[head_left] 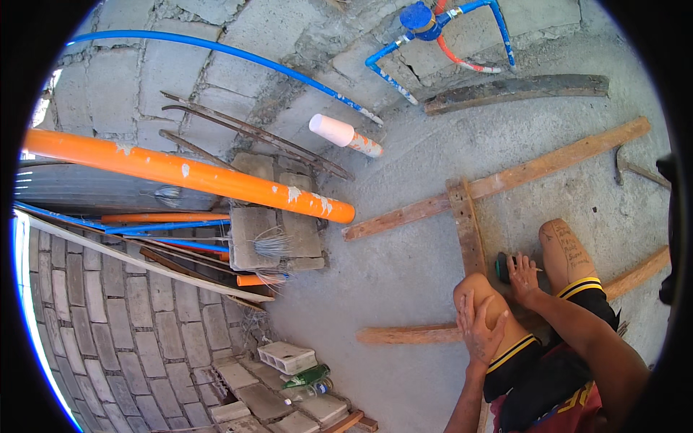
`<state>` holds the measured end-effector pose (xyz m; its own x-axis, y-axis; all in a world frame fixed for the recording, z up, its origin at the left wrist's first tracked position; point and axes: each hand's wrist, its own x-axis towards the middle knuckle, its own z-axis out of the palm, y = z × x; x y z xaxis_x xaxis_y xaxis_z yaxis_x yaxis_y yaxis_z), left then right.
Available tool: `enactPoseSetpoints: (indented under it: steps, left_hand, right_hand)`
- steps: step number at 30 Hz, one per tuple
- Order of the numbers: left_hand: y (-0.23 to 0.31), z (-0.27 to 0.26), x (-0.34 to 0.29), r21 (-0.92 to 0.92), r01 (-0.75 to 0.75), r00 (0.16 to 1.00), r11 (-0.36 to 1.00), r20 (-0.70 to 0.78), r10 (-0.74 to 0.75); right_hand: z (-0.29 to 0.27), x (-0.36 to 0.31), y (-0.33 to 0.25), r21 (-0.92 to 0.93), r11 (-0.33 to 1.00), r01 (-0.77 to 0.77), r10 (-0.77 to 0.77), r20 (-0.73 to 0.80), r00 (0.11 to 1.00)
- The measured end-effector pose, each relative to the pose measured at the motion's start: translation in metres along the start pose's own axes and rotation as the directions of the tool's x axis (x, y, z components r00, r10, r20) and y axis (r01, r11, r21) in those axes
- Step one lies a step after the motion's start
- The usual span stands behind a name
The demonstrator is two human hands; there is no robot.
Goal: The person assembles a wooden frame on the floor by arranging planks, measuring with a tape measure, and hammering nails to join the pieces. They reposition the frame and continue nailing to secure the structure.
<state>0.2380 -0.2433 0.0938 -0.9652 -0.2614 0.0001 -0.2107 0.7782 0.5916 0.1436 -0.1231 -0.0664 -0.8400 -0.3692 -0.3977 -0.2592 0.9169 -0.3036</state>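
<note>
My left hand rests on my left knee with its fingers spread and holds nothing. Between my knees, my right hand reaches down to the floor, a thin pencil-like stick poking out from its fingers. Against its thumb side sits a small rounded dark-green and black object, perhaps a tape measure. Just left of that object lies a short wooden crosspiece, its far end over a long wooden plank. A second plank runs beneath my legs, its far right part showing beyond them.
A claw hammer lies at the right. Orange pipe slants in from the left, ending by concrete blocks with wire bundles. A capped upright pipe, water meter and curved timber are at the far wall. Bottles lie lower left.
</note>
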Motion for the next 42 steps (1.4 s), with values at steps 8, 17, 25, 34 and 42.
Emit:
enactPoseSetpoints:
  steps: [8,17,25,34,42]
  left_hand:
    - [-0.025,-0.002,0.099,-0.318,0.203,0.973,0.926,-0.037,-0.226]
    - [-0.047,-0.008,0.155,-0.747,0.596,0.792,0.296,0.608,-0.058]
    - [-0.231,-0.101,0.211,-0.842,0.537,0.741,0.049,0.444,-0.504]
    - [-0.426,-0.169,0.36,-0.899,0.319,0.482,0.3,-0.119,-0.868]
    - [-0.44,-0.102,0.298,-0.891,0.408,0.587,0.201,0.087,-0.805]
  right_hand:
    - [-0.07,0.026,0.01,0.244,0.963,0.113,-0.11,-0.027,0.994]
    - [-0.224,0.024,-0.019,0.446,0.764,0.466,-0.537,0.038,0.843]
    - [-0.242,0.112,0.006,0.358,0.849,0.388,-0.523,0.468,0.712]
    - [-0.278,0.193,0.067,0.025,0.95,0.31,-0.269,0.567,0.779]
    - [-0.328,0.215,0.05,0.035,0.928,0.37,-0.338,0.497,0.8]
